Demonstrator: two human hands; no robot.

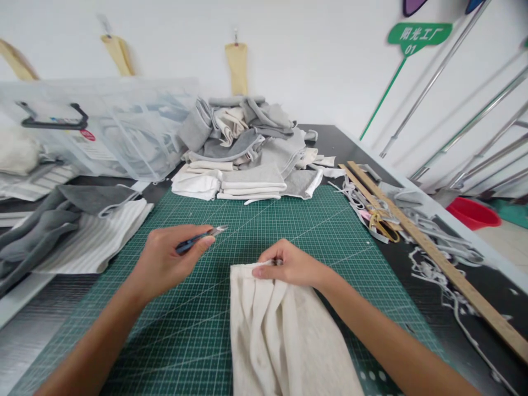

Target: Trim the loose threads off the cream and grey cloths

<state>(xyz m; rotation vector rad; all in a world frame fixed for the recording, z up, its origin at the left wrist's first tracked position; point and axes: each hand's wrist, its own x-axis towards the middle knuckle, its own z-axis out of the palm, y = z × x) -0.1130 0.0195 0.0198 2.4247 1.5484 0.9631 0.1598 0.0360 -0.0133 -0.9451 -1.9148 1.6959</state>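
My left hand (173,258) is closed around a pair of small thread snips (198,239) with dark blue handles, their metal tips pointing right. The snips are held above the mat, apart from the cloth. My right hand (291,264) pinches the top edge of a cream cloth piece (284,335), which hangs down in loose folds toward me. The cloth's lower end runs out of view. Beneath both hands lies a green gridded cutting mat (185,335).
Grey and white fabric pieces (251,148) are piled at the mat's far edge. A clear plastic box (124,132) and folded grey and striped cloth (78,225) stand left. On the right are wooden rulers (433,253), gold-handled scissors (381,226) and fabric scraps (445,247).
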